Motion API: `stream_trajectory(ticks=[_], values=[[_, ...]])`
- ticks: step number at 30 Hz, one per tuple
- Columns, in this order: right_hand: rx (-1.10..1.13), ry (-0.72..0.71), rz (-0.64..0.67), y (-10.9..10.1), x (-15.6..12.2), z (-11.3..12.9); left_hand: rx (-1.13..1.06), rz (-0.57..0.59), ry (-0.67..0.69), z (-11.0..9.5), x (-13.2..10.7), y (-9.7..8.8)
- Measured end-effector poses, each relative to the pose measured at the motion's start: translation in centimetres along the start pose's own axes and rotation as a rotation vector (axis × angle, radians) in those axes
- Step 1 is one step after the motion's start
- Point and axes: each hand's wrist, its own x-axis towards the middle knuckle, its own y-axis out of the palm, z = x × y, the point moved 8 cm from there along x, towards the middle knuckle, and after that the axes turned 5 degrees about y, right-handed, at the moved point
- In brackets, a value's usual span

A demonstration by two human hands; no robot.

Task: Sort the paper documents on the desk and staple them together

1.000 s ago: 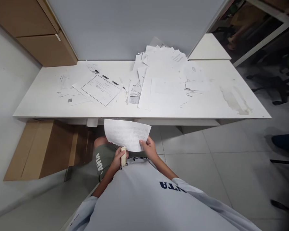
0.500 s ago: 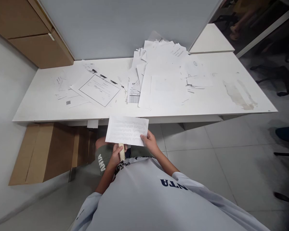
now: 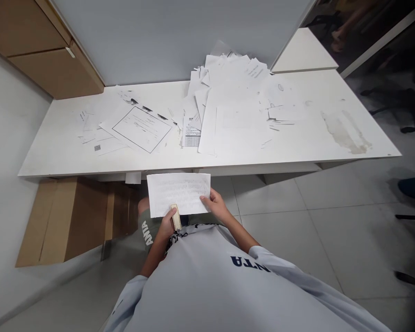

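Observation:
My right hand point(image 3: 213, 204) pinches the right edge of a white printed sheet of paper point(image 3: 180, 191), thumb on top. The sheet hangs over my lap, just in front of the desk edge, its lines of small print too faint to read. My left hand point(image 3: 167, 223) is closed round a small cream oblong tool point(image 3: 175, 216) with a darker border, which looks like a stapler. The tool's upper end overlaps the sheet's lower edge; I cannot tell whether it grips the paper.
On the white desk point(image 3: 55, 159) lies a large heap of papers point(image 3: 235, 120). A bordered sheet point(image 3: 141, 129) and torn scraps lie at the left. A brown stain point(image 3: 347, 133) marks the right end. Cardboard boxes point(image 3: 86, 221) stand under the desk at left; another box point(image 3: 58, 69) sits above.
The sheet has shifted left and towards my body, and its lower edge now reaches the cream tool. My left hand stays almost where it was; the right keeps its pinch.

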Motion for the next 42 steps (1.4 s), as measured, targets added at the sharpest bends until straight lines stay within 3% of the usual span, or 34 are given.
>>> stream_trajectory(ticks=[4, 24, 42], values=[[0.022, -0.005, 0.003, 0.0, 0.1, 0.0, -0.023, -0.037, -0.029, 0.1, -0.2, -0.2], [0.060, 0.010, -0.002, 0.2, -0.1, 0.2, 0.043, 0.034, 0.096, -0.6, 0.6, -0.3], [0.054, 0.005, 0.010, 0.3, 0.0, -0.4, 0.015, -0.005, 0.047, 0.4, 0.9, -0.9]])
